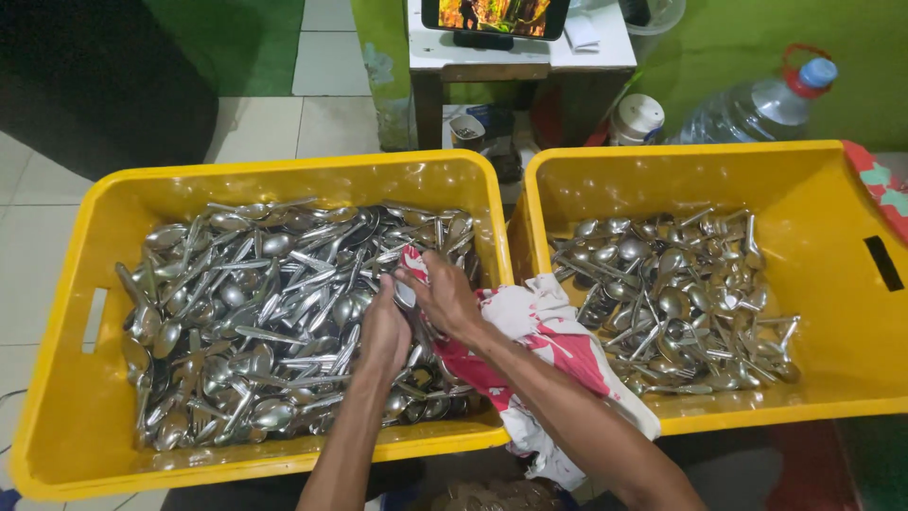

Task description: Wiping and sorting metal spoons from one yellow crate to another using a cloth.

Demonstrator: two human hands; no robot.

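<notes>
Here, two crates (66,284) of cutlery (246,312)

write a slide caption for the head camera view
Both hands, left hand and right hand, meet over a left yellow crate of spoons, red-and-white cloth draped across the rim.

Shiny polished metal: spoons (274,312) heaped in both crates. Smooth, glossy yellow plastic: left crate (66,397), right crate (832,312). Soft matt cloth (549,331), red-and-white print, creased. Clear glossy plastic: water bottle (757,109). Smooth pale floor tiles (28,255), faintly sheened.
</notes>
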